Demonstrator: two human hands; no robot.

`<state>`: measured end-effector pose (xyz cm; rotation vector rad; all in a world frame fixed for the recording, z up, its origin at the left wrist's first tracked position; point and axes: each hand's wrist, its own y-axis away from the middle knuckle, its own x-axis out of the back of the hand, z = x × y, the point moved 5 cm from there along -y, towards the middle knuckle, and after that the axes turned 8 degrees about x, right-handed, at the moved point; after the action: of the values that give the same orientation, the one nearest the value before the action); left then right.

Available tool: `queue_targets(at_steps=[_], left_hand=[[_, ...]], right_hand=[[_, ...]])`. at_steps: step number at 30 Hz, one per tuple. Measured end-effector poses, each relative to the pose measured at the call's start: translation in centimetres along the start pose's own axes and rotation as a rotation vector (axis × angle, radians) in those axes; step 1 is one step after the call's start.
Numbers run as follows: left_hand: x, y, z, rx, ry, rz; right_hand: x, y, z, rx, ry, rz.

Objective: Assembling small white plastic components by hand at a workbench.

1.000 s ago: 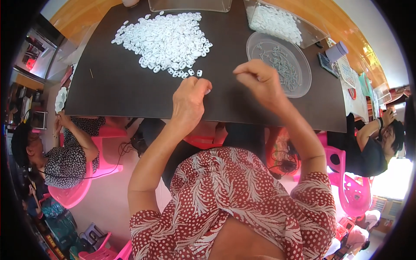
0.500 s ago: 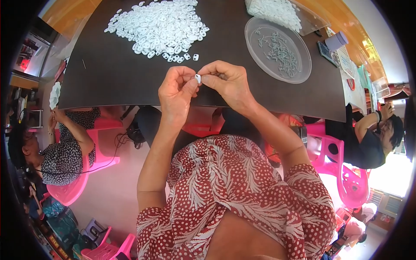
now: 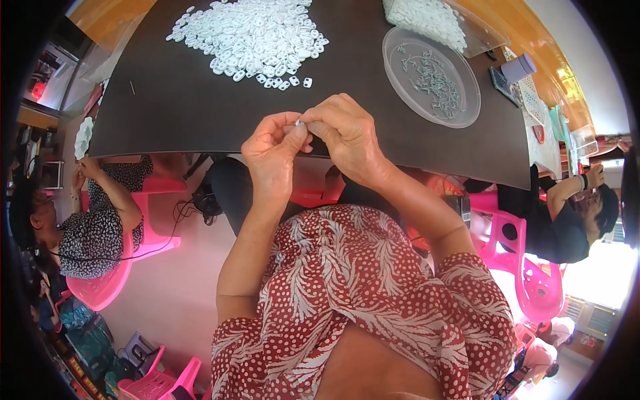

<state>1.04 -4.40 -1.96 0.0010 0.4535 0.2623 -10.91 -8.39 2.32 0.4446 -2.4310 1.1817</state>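
Note:
My left hand [image 3: 272, 150] pinches a small white plastic piece [image 3: 299, 123] between thumb and fingers, just above the table's near edge. Only a sliver of the piece shows past the fingertips. My right hand [image 3: 347, 137] is closed in a pinch right against it; whatever those fingers grip is hidden. Beyond my hands lies a heap of white plastic pieces [image 3: 250, 40], small, rounded and with holes. To the right, a clear round tray [image 3: 470, 100] holds many small, thin grey metal parts [image 3: 437, 83].
A clear box [image 3: 477, 37] of white parts stands behind the tray. Near the dark table's [image 3: 180, 120] right edge are a lilac-lidded container [image 3: 519, 68] and a phone-like dark slab [image 3: 505, 87]. Other people sit on pink chairs [image 3: 110, 273] at both sides.
Between my fingertips the white piece has turned and is more covered. My right hand has shifted slightly left, its fingers now closer over the piece. The view has shifted slightly.

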Motion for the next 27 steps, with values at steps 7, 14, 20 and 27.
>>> queue_targets(at_steps=[7,14,20,27], left_hand=[[0.9,0.0,-0.2,0.076,0.079,0.044],[0.9,0.5,0.3,0.057,0.054,0.016],[0.9,1.1,0.5,-0.007,-0.056,0.031],[0.9,1.4,0.6,-0.028,-0.151,0.032]], right_hand=[[-0.5,0.3,0.5,-0.283,-0.269,-0.036],[-0.4,0.1,0.4,-0.307,-0.262,-0.04],[-0.3,0.0,0.0,-0.299,-0.224,-0.094],[-0.5,0.1,-0.1,-0.311,-0.231,-0.124]])
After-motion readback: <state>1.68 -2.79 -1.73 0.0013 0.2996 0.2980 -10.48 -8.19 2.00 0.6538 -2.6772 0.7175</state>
